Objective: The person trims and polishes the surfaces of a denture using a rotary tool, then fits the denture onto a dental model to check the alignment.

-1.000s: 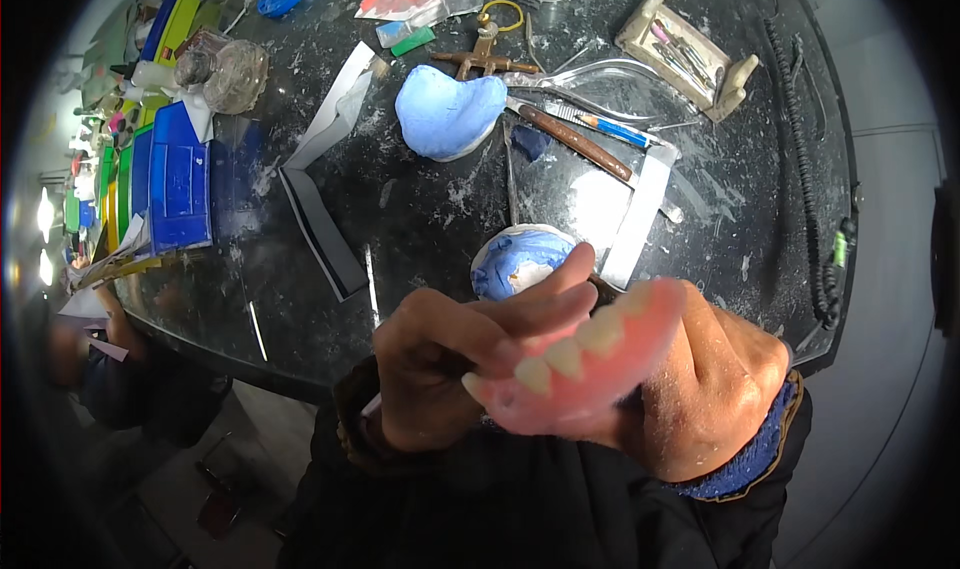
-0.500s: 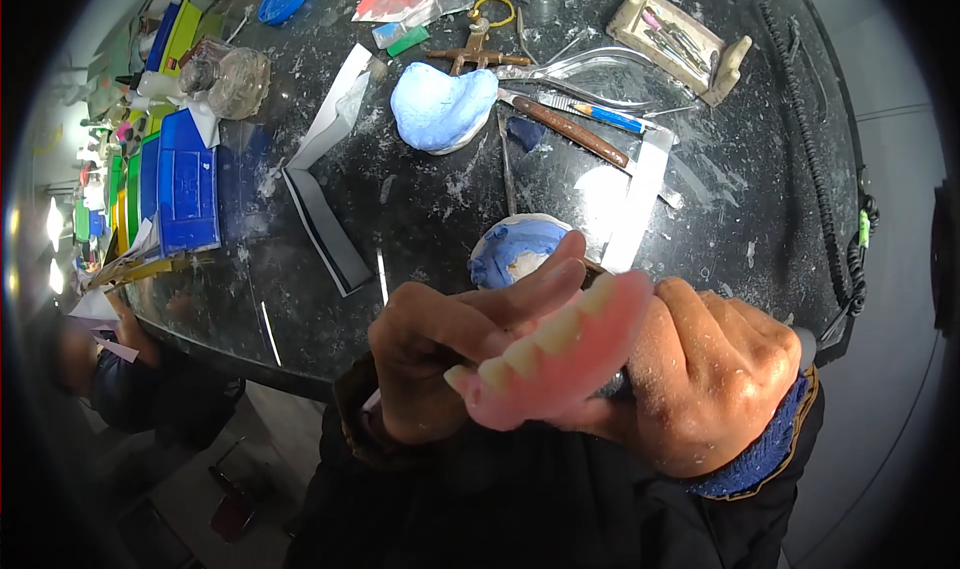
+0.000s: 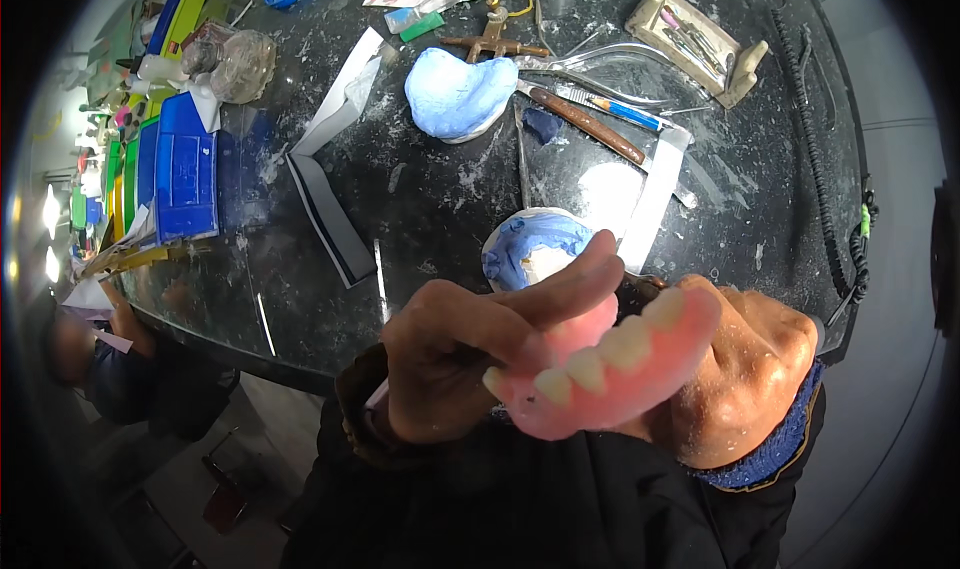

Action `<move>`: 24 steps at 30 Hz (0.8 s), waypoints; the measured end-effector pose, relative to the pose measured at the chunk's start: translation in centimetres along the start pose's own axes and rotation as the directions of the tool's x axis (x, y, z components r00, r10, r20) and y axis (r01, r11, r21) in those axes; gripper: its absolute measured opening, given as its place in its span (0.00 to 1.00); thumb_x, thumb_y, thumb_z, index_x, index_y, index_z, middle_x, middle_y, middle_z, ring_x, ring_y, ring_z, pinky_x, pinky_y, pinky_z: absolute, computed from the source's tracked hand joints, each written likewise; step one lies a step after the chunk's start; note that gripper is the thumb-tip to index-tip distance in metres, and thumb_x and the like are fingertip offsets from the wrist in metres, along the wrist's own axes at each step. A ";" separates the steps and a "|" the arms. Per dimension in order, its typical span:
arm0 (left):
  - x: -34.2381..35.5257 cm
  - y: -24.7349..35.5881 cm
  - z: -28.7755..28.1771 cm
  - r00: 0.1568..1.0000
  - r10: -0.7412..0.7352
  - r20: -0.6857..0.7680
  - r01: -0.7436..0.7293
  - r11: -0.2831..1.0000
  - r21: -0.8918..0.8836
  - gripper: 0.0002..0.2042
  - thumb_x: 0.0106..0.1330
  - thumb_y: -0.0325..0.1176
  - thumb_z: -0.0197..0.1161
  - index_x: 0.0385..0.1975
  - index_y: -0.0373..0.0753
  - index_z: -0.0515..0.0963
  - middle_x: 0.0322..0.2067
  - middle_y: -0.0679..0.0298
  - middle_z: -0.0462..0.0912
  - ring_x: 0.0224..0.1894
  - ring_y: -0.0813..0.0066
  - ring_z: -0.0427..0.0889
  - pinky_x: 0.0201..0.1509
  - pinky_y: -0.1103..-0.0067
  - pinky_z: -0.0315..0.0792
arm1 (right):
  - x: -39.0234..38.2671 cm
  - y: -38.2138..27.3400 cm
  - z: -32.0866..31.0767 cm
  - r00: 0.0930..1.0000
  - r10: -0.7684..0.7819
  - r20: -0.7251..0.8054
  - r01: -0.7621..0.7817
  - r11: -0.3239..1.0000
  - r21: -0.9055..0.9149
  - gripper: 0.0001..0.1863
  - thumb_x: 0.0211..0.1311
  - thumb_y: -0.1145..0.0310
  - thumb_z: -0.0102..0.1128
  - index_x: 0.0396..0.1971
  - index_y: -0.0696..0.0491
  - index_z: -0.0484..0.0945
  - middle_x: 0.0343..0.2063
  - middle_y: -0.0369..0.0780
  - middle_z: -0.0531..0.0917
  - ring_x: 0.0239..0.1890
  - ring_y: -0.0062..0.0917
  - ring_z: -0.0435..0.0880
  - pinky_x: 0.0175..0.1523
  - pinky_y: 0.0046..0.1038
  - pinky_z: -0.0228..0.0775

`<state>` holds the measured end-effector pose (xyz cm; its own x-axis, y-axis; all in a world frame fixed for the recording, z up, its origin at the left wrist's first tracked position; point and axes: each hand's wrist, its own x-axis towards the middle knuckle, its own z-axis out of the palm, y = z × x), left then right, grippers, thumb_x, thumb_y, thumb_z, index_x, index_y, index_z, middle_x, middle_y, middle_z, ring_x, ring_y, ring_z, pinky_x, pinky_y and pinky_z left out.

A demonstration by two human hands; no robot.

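A pink denture (image 3: 640,384) with pale teeth is held up close, its tooth row slanting up to the right. My left hand (image 3: 445,354) is closed on its left end, with thumb and fingers pinching it. My right hand (image 3: 755,379), dusted with white powder, is curled into a fist just behind the denture's right end. What it grips is mostly hidden by the denture and the fingers. Beyond my hands lies a round blue-and-white plaster cast (image 3: 535,244). Farther back sits a second, light-blue cast (image 3: 458,94).
On the dusty black table, a brown-handled knife (image 3: 585,124), a blue pencil (image 3: 625,112) and a white strip (image 3: 655,199) lie at right. A folded paper strip (image 3: 325,194), blue bins (image 3: 187,174), a tool holder (image 3: 690,39) and a coiled cord (image 3: 815,159) surround them. Another person (image 3: 140,379) sits at left.
The denture and both hands have shifted right. The denture has turned, so more of its tooth row and its far side show. My left hand keeps its hold.
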<state>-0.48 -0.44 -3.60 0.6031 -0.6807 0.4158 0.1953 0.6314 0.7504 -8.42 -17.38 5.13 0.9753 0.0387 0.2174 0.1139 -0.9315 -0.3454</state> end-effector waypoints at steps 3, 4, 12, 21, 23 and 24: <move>0.4 -0.4 0.3 1.000 -0.005 0.017 0.005 1.000 -0.029 0.11 0.61 0.30 0.61 0.37 0.34 0.67 0.53 0.29 0.65 0.63 0.39 0.58 0.66 0.51 0.53 | -0.2 0.1 -1.0 0.999 0.039 0.023 -0.039 0.999 -0.013 0.22 0.28 0.57 0.75 0.17 0.53 0.71 0.14 0.35 0.68 0.10 0.26 0.69 0.15 0.26 0.59; 0.1 -0.3 0.1 1.000 -0.003 0.002 0.003 1.000 -0.011 0.11 0.62 0.31 0.61 0.37 0.34 0.67 0.53 0.29 0.65 0.63 0.39 0.58 0.66 0.51 0.53 | 0.2 0.2 -0.9 0.996 0.057 0.064 -0.057 0.998 0.000 0.22 0.28 0.57 0.75 0.18 0.54 0.71 0.15 0.35 0.68 0.11 0.27 0.70 0.16 0.26 0.59; -0.2 -0.2 -0.2 1.000 -0.008 0.001 0.008 0.999 0.041 0.11 0.62 0.31 0.60 0.37 0.35 0.67 0.52 0.31 0.67 0.63 0.39 0.59 0.66 0.50 0.51 | 0.2 0.2 -0.3 0.998 0.007 0.065 -0.010 0.998 0.054 0.24 0.27 0.56 0.74 0.21 0.55 0.73 0.17 0.37 0.71 0.12 0.27 0.71 0.16 0.25 0.59; 0.0 0.4 -0.2 0.997 -0.071 0.039 0.070 0.996 0.049 0.12 0.62 0.32 0.61 0.38 0.35 0.68 0.53 0.30 0.66 0.64 0.38 0.56 0.66 0.50 0.52 | 0.3 0.2 0.3 0.998 0.006 0.055 -0.011 0.996 0.093 0.24 0.28 0.56 0.75 0.20 0.55 0.71 0.15 0.36 0.69 0.10 0.26 0.69 0.15 0.26 0.58; 0.1 0.3 0.2 0.997 -0.062 0.038 0.062 0.998 0.006 0.12 0.62 0.32 0.61 0.39 0.35 0.68 0.53 0.30 0.66 0.64 0.38 0.56 0.66 0.50 0.52 | 0.2 -0.1 -0.4 0.999 -0.004 0.051 0.000 0.997 0.082 0.23 0.28 0.57 0.75 0.19 0.55 0.71 0.14 0.36 0.68 0.10 0.26 0.69 0.15 0.26 0.59; 0.2 0.3 0.4 0.998 -0.058 0.038 0.059 0.998 -0.016 0.12 0.62 0.32 0.61 0.39 0.36 0.68 0.53 0.30 0.66 0.64 0.38 0.56 0.66 0.50 0.51 | 0.1 -0.1 -0.6 0.999 0.003 0.049 -0.007 0.997 0.075 0.23 0.28 0.57 0.75 0.19 0.55 0.71 0.14 0.36 0.68 0.10 0.26 0.69 0.15 0.26 0.59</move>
<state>-0.64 -0.52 -3.12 0.5610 -0.7299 0.3905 0.2431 0.5962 0.7651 -8.40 -17.53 5.77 0.9838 0.0536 0.1714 0.1213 -0.9019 -0.4146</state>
